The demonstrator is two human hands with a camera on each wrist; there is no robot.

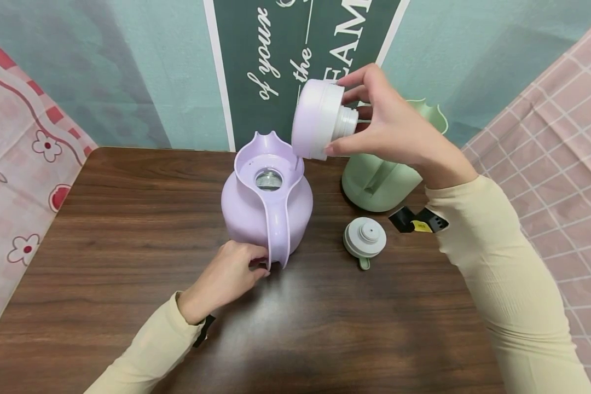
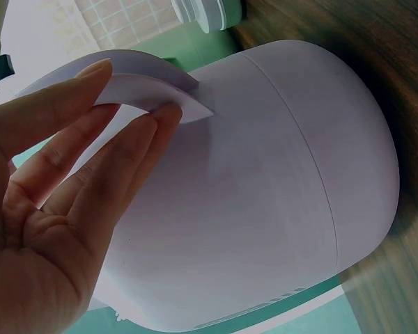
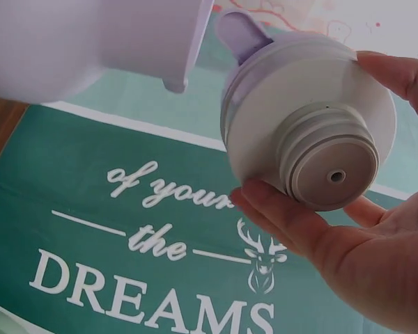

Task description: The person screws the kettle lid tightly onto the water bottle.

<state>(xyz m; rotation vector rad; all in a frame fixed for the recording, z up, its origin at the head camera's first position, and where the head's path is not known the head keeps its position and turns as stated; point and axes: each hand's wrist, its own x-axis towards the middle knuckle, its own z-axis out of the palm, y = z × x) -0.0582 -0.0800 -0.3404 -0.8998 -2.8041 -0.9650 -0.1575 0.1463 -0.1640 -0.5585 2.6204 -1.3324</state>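
Note:
A lilac vacuum jug [image 1: 236,205] stands upright on the table, its round mouth uncovered and its spout toward the wall. My left hand [image 1: 226,279] pinches the lower part of the jug's handle [image 2: 143,90] between thumb and fingertips. Above and right of the jug's rim, my right hand [image 1: 391,128] holds the lilac-and-white jug lid [image 1: 315,120] by its edge, tipped on its side. In the right wrist view, the lid's threaded plug [image 3: 334,170] with a small centre hole faces the camera, and a lilac tab [image 3: 242,31] sticks out from its rim.
A light green jug [image 1: 374,183] stands at the back right, partly behind my right forearm. In front of it a pale grey-green lid [image 1: 365,236] lies plug up on the brown wooden table [image 1: 138,241]. A wall with a lettered dark green panel [image 1: 246,49] rises behind.

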